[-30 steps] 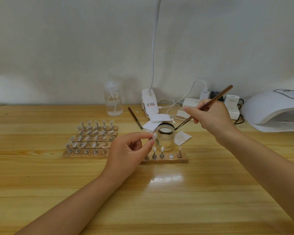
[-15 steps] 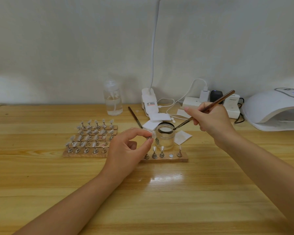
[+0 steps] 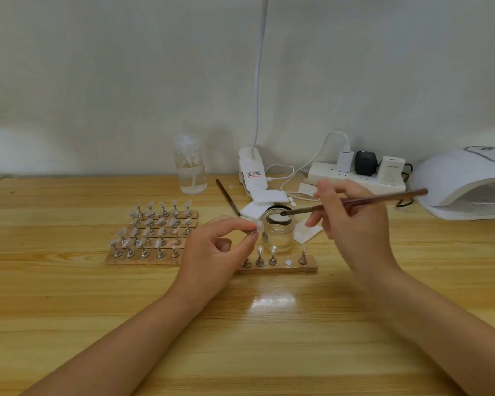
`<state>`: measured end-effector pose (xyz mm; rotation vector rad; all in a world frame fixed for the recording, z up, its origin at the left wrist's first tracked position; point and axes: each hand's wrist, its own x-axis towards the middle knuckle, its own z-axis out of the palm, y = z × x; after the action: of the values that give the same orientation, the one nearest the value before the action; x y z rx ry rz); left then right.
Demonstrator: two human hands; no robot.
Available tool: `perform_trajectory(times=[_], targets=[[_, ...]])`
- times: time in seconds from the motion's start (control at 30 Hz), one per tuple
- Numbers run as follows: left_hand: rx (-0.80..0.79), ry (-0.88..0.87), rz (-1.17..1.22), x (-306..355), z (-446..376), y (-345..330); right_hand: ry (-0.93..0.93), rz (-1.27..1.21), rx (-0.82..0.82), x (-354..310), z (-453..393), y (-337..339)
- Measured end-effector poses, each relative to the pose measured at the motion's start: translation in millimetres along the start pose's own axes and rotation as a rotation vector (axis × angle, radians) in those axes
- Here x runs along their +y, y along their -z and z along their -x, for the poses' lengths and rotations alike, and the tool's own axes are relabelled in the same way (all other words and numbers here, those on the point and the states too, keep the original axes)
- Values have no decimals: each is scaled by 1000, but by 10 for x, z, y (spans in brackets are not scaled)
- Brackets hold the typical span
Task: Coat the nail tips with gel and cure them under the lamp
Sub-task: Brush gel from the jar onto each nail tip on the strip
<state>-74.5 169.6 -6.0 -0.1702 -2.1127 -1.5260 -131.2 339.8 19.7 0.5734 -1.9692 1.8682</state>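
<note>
My left hand (image 3: 215,250) pinches a small metal stand with a clear nail tip (image 3: 258,226) between thumb and forefinger, just left of the open glass gel jar (image 3: 277,234). My right hand (image 3: 352,221) grips a brown brush (image 3: 363,202), whose dark tip sits over the jar's mouth. In front of the jar lies a narrow wooden strip (image 3: 280,269) carrying several nail tips on stands and one bare round slot. A larger wooden board (image 3: 143,260) with several rows of nail tips sits to the left. The white curing lamp (image 3: 466,181) stands at the far right.
A clear pump bottle (image 3: 189,167) and a clip-on desk lamp (image 3: 253,172) stand at the back. A power strip (image 3: 355,177) with plugs and cables lies behind my right hand. White pads (image 3: 266,198) and a second brush (image 3: 227,197) lie behind the jar.
My right hand has lowered and levelled the brush, bringing its tip to the jar's mouth. My left hand has turned the pinched nail tip slightly and stayed beside the jar.
</note>
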Motion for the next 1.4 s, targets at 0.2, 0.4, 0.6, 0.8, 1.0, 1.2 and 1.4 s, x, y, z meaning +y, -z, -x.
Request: perform_trajectory(times=[0.2,0.4,0.6,0.8,1.0,1.2,1.4], targets=[[0,-1,-7,-43,-13,-6,304,141,-142,21,211,-75],[-18,-10,-28,-44,-20,-2,412,167,-148,27,270,-107],[-23,-2,-29,-42,-21,-2,411,180,-151,67,280,-123],[-31,6,-42,-31,-22,-3,444,218,-147,75,281,-125],[-30,8,-45,-26,-17,0,432,215,-150,96,286,-118],[-28,18,-42,-36,-18,0,410,179,-150,120,294,-93],[-28,24,-33,-45,-22,2,374,138,-159,123,297,-69]])
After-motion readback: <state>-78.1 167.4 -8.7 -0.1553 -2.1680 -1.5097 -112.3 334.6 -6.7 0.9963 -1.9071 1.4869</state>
